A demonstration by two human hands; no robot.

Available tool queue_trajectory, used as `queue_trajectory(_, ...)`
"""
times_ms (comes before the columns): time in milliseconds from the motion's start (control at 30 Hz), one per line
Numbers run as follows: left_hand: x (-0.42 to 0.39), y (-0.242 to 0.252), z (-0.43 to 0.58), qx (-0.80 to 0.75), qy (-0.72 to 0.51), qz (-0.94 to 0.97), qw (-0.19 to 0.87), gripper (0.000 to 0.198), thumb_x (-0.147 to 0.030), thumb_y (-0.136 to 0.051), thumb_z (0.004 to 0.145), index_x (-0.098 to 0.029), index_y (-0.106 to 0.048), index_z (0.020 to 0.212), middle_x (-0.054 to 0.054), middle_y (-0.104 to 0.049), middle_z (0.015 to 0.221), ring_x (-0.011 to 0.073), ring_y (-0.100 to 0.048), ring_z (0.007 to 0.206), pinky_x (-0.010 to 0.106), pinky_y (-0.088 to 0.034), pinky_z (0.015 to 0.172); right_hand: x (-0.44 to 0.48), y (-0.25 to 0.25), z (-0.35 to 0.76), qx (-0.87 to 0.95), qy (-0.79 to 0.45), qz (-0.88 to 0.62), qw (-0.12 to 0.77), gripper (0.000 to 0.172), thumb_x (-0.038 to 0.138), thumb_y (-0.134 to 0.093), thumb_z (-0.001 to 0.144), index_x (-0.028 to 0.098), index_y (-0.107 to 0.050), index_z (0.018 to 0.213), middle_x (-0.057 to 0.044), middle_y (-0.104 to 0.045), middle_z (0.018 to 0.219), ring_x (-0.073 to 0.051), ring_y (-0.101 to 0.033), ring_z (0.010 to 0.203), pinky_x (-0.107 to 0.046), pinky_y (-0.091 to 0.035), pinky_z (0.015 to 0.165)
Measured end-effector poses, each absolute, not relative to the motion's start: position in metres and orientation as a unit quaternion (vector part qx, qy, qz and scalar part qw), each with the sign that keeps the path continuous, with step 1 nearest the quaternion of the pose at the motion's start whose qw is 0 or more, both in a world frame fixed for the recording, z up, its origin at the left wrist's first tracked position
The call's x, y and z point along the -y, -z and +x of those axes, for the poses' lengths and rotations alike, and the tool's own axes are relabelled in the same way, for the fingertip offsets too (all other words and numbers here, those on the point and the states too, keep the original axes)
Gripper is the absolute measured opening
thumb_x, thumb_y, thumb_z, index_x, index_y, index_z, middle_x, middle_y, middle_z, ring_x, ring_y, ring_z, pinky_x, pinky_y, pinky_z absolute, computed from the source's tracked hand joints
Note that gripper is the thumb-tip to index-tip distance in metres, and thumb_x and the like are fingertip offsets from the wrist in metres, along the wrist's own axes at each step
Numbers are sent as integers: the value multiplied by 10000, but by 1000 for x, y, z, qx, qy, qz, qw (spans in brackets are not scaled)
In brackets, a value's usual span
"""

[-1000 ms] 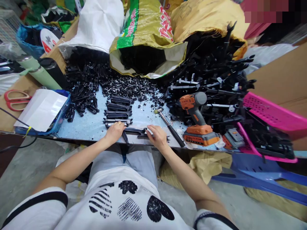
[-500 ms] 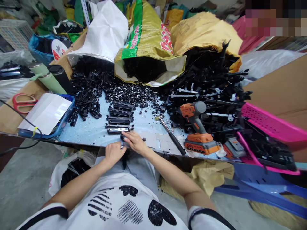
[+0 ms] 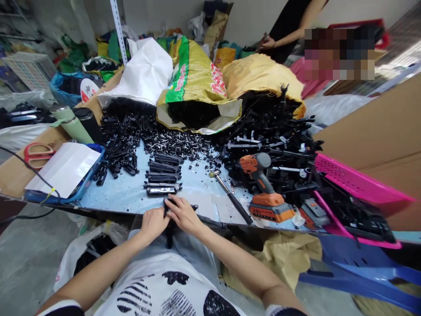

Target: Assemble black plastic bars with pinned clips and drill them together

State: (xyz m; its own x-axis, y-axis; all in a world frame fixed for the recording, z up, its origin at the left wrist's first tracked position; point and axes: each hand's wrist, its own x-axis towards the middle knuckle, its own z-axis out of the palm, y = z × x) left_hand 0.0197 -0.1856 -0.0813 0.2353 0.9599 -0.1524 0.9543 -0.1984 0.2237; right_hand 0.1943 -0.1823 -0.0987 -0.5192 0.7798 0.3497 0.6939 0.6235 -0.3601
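Note:
My left hand (image 3: 154,222) and my right hand (image 3: 183,213) meet at the near edge of the blue table (image 3: 131,195). Both are closed around a long black plastic part (image 3: 169,208) that sticks out between them; one end lies on the table, the other hangs toward my lap. Just beyond my hands lies a neat row of several assembled black parts (image 3: 163,172). A hammer (image 3: 228,195) lies to the right of my right hand.
An orange cordless drill (image 3: 263,188) stands to the right. Heaps of loose black parts (image 3: 279,136) spill from open sacks (image 3: 197,87) at the back. A pink basket (image 3: 355,197), a blue tray with paper (image 3: 62,169), scissors (image 3: 36,153) and bottles (image 3: 70,123) surround the work area. Another person (image 3: 292,22) stands far back.
My hands have drawn together from a spread position on the table to its near edge, folding the black part between them. The view tilted up, showing more of the room.

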Motion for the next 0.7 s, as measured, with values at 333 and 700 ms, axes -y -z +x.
queue_trajectory(333,146,91,70,-271,-80,952,118,576,-443,-650,780,-153,-450,1235,108,-613,1019,261,-567,963,381,-446,824,214,118,276,834,33,-484,261,507,297,-433,933,181,-318,1414,-120,-640,1076,-205,-626,910,-325,-532,731)
queue_trajectory(700,131,100,57,-378,-116,910,129,515,-497,-661,731,-168,-522,1103,103,-601,1057,272,-544,1017,417,-402,915,154,129,281,911,-26,-371,179,493,399,-431,936,160,-397,1366,-79,-623,864,-180,-569,785,-293,-454,676)
